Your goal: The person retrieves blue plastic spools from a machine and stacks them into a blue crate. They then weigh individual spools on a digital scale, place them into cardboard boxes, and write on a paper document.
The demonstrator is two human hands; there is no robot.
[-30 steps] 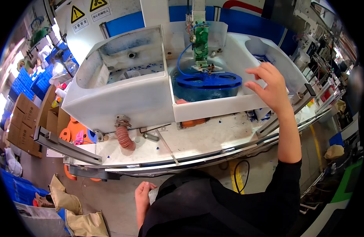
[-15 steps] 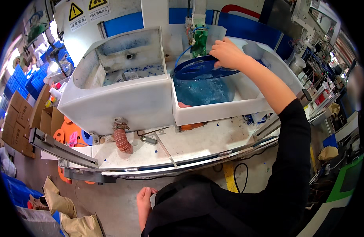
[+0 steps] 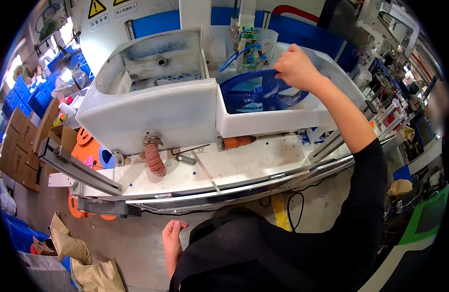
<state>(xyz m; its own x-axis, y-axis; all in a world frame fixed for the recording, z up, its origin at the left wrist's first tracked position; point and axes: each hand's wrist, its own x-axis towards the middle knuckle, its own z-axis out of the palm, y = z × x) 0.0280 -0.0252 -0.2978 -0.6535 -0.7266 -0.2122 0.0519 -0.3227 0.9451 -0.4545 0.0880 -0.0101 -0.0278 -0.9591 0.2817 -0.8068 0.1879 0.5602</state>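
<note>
My right hand [image 3: 297, 69] grips a dark blue plastic disc [image 3: 267, 100] by its upper rim. The disc has large cut-outs and is tilted up with its flat side toward me, inside the right white tub [image 3: 278, 124]. Its lower edge is down behind the tub's front wall, and it hides most of what lies behind it. Low in front of my body, away from the bench, my left hand [image 3: 172, 236] is closed with its fingers curled. Nothing shows in it.
A second white tub [image 3: 146, 119] with blue bits inside stands at left. Behind the disc is a green fixture [image 3: 251, 53] with blue tubes. A ribbed hose [image 3: 155, 159], an orange-handled tool [image 3: 238, 141] and a thin stick [image 3: 205, 170] are on the bench.
The blue disc has gone from nearly flat to steeply tilted, its face toward me. My right hand has moved slightly right with it. My left hand has risen a little. Blue tubes now show by the fixture.
</note>
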